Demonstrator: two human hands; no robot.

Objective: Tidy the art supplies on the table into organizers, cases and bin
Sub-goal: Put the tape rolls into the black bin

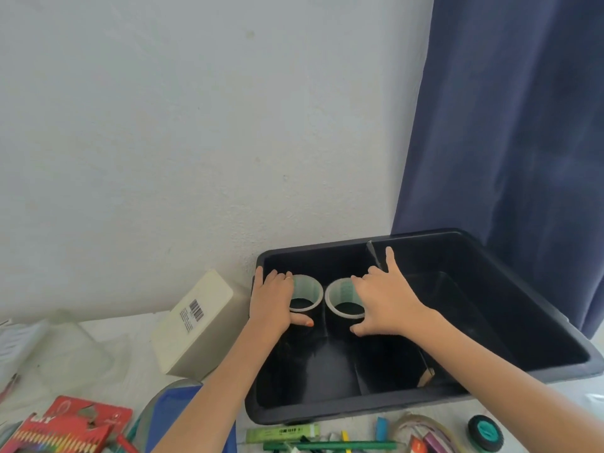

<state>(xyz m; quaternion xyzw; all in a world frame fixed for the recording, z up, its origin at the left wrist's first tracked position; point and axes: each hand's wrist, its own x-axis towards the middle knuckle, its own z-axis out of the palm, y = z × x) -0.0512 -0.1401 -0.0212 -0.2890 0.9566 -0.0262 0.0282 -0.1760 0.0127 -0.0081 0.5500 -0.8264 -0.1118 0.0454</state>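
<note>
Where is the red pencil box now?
Head view, bottom left: the red pencil box lies on the table, nearer the camera than the cream box.

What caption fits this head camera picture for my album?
Left hand holds the left tape roll, right hand holds the right tape roll, both inside the dark plastic bin.

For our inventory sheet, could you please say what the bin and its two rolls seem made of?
The bin looks like moulded plastic, dark grey with a slight sheen on its rounded rim. The left roll and right roll look like black tape wound on pale cores, perhaps cardboard.
</note>
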